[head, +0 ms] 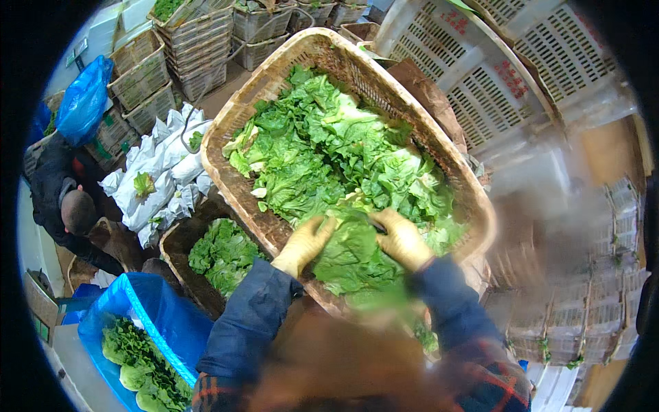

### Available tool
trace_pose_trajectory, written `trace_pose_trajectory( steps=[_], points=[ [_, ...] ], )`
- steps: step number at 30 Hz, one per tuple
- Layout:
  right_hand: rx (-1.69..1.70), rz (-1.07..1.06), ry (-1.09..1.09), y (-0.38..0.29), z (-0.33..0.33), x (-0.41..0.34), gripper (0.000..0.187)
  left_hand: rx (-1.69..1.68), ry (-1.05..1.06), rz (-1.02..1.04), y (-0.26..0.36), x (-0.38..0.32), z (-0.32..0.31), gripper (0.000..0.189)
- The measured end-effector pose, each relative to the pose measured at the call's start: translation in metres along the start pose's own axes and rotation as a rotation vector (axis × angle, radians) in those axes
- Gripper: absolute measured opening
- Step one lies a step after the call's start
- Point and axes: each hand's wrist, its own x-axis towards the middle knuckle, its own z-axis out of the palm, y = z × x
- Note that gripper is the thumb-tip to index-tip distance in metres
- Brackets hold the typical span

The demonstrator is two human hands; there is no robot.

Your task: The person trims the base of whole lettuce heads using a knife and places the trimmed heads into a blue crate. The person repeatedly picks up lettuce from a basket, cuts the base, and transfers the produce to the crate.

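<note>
A large, dirt-stained plastic crate (247, 98) filled with leafy green lettuce (309, 149) stands before me. At its near side, my left hand (305, 242), in a pale yellow glove, grips the left edge of a head of lettuce (352, 247). Against the right side of the same head lies my right hand (401, 237), gloved alike, with a small dark thing at its fingers that I cannot make out. The head's outer leaves hang towards me over the crate's near rim and look blurred.
At left, a smaller crate (172, 247) holds lettuce beside white plastic bags (175, 154). A blue plastic bag (170, 314) with greens stands lower left. A person in dark clothes (51, 190) bends at far left. Stacked crates (201, 46) rise behind; more (484, 87) stand right.
</note>
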Motion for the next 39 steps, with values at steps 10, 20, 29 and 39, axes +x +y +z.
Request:
trace_pose_trajectory(
  steps=[10, 20, 29, 39],
  points=[
    [2.066, 0.299, 0.001, -0.061, 0.018, 0.037, 0.039, -0.598, 0.391, 0.701, 0.109, -0.159, -0.152, 0.098],
    [0.597, 0.035, -0.655, -0.231, 0.155, -0.023, 0.057, -0.602, 0.684, 0.286, -0.094, -0.26, -0.185, 0.076],
    [-0.091, -0.726, -0.413, -0.274, 0.128, 0.0, 0.073, -0.019, 0.573, -0.032, -0.053, -0.357, -0.189, 0.101],
    [-0.317, -0.725, -0.429, -0.27, 0.118, -0.011, 0.056, 0.059, 0.505, 0.017, -0.01, -0.382, -0.141, 0.103]
  ],
)
